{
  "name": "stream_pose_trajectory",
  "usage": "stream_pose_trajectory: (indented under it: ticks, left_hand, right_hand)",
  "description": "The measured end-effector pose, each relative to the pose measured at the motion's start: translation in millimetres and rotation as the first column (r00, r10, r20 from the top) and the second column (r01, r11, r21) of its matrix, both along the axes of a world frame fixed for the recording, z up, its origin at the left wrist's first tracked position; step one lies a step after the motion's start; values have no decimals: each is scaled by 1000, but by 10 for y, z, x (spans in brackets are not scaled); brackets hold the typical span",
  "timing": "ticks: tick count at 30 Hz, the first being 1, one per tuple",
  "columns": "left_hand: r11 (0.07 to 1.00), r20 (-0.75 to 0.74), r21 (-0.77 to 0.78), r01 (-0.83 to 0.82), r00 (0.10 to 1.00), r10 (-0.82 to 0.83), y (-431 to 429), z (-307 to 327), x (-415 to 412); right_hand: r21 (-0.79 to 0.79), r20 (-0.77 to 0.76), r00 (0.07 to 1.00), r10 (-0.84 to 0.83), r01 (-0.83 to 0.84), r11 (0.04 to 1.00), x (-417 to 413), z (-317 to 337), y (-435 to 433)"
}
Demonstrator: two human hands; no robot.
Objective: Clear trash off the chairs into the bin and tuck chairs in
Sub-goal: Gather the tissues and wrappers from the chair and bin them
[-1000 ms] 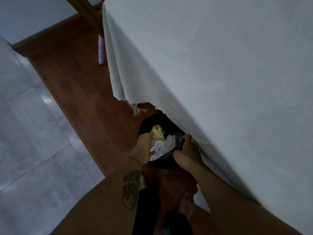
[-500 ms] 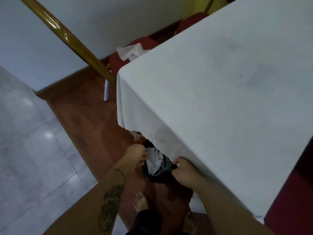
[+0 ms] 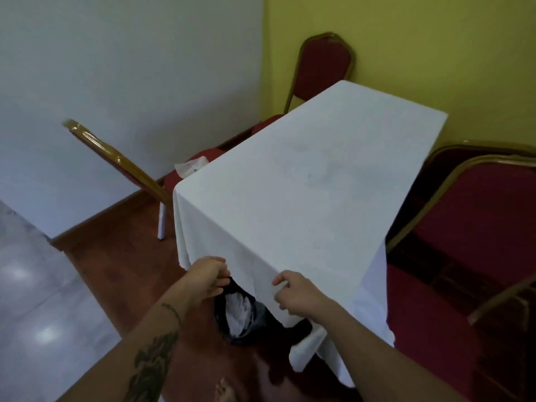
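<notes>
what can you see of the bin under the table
The bin is small, lined with a black bag, standing on the wooden floor at the table's near end, half hidden under the white tablecloth. Crumpled white trash fills its open top. The left hand is at its rim; contact is unclear.

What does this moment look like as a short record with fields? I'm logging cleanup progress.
left hand: at the bin's rim, fingers curled; grip unclear
right hand: at the hanging tablecloth edge, fingers curled; grip unclear
bin: black, on the floor, partly under the cloth, white trash inside
trash left: white crumpled piece on the seat of the left chair
far chair: red, against the yellow wall, seat partly under the table
near chair: red, right of the table
</notes>
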State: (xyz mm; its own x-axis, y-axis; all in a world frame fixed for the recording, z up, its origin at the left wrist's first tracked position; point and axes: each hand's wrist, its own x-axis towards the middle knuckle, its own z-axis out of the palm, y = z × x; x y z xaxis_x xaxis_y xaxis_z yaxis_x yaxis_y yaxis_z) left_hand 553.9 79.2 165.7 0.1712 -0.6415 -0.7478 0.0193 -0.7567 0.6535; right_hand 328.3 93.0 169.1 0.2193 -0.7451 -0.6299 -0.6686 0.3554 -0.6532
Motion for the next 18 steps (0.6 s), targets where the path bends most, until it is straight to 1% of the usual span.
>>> stream_pose_trajectory:
  ticks: [1,4,6,11,15,18]
  left_hand:
    - [999,14,-29,15,1000,-15,96,142,-140]
    - [996,9,-70,53,999,-52,219,284,-299]
    - [990,-1,-120,71,997,-71,355,437,-500]
    - [974,-10,-180,138,990,-142,561,720,-857]
    - [960,-8,-219,176,983,-182,709,917,-983]
    - [955,20,-249,159,987,-159,748,1054,-950]
  right_hand:
    - [-26,7,1000,-12,12,1000,-176,134,121]
    - [-61,-4,1000,-31,31,998,-415,252,236]
    - [-95,18,997,-77,79,992,-663,388,400]
    - [-138,58,985,-160,166,976,-1105,565,682]
    - [-192,78,980,-182,194,962,-1251,689,799]
    - [-229,103,979,-174,194,954,-1213,790,777]
